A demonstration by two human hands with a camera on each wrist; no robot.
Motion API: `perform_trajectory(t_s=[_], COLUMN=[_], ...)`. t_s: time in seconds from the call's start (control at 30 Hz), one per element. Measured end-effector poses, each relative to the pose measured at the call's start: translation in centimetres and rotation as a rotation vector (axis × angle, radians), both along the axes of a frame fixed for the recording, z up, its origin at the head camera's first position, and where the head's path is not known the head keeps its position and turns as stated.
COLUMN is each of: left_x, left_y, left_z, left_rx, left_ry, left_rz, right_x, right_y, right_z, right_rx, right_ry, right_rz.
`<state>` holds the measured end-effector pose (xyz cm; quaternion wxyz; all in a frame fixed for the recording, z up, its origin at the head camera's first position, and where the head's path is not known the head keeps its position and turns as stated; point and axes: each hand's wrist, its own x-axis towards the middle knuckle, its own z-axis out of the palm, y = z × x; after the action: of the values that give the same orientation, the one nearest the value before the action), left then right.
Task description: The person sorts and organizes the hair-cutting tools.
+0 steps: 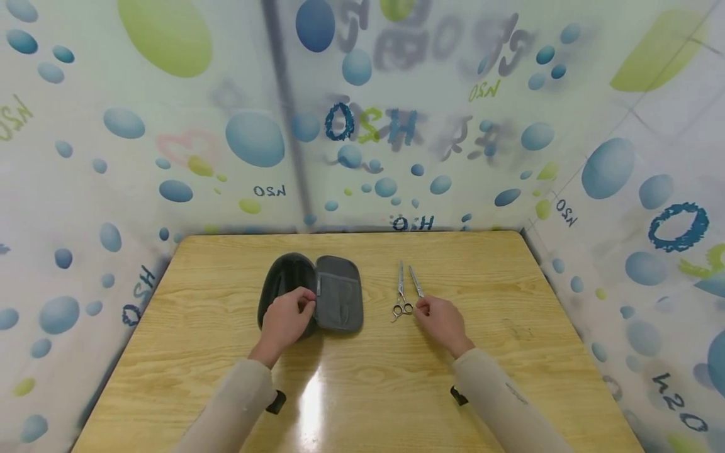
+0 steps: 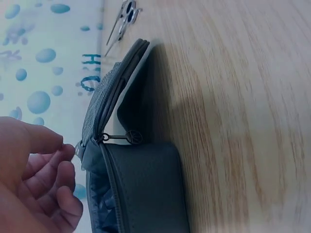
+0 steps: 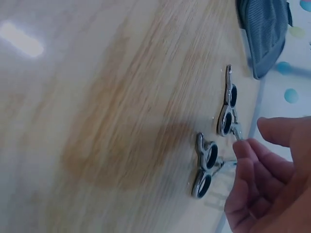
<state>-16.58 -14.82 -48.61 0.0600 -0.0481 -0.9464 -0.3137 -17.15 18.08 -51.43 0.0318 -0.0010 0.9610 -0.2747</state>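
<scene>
A dark grey zippered case (image 1: 338,296) lies unfolded on the table, its lid to the right of its deeper half. My left hand (image 1: 286,318) is at the case's hinge edge, fingers loosely curled. In the left wrist view the fingertips come close to the hinge, with nothing visible between them; a zipper pull (image 2: 119,138) hangs there. Right of the case lie two pairs of metal scissors, blades pointing away. My right hand (image 1: 443,321) is over the handles of the right-hand scissors (image 1: 416,281), thumb apart from the fingers. The left-hand scissors (image 1: 401,292) lie just beside it.
The light wooden table (image 1: 374,390) ends at a patterned wall covering (image 1: 362,182) at the back, with more of it at both sides. Dark wrist cameras sit under both sleeves.
</scene>
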Motion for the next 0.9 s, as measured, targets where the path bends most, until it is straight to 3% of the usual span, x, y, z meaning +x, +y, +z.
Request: perform_trajectory(t_s=[0.3,0.6,0.9], left_x=[0.3,0.4,0.4], left_y=[0.7,1.2,1.4], left_z=[0.0,-0.2,-0.2], left_rx=[0.028,0.050,0.049], left_ry=[-0.010,-0.021,-0.038], left_rz=[-0.040,-0.068,-0.071], right_x=[-2.2,-3.4,-4.1], right_y=[-2.0,-3.5,-4.3], right_z=[-0.9,-1.5,-1.5], right_rx=[0.141,0.221,0.325], right_ry=[0.035,0.112,0.038], right_rz=[-0.018,-0.008,-0.030])
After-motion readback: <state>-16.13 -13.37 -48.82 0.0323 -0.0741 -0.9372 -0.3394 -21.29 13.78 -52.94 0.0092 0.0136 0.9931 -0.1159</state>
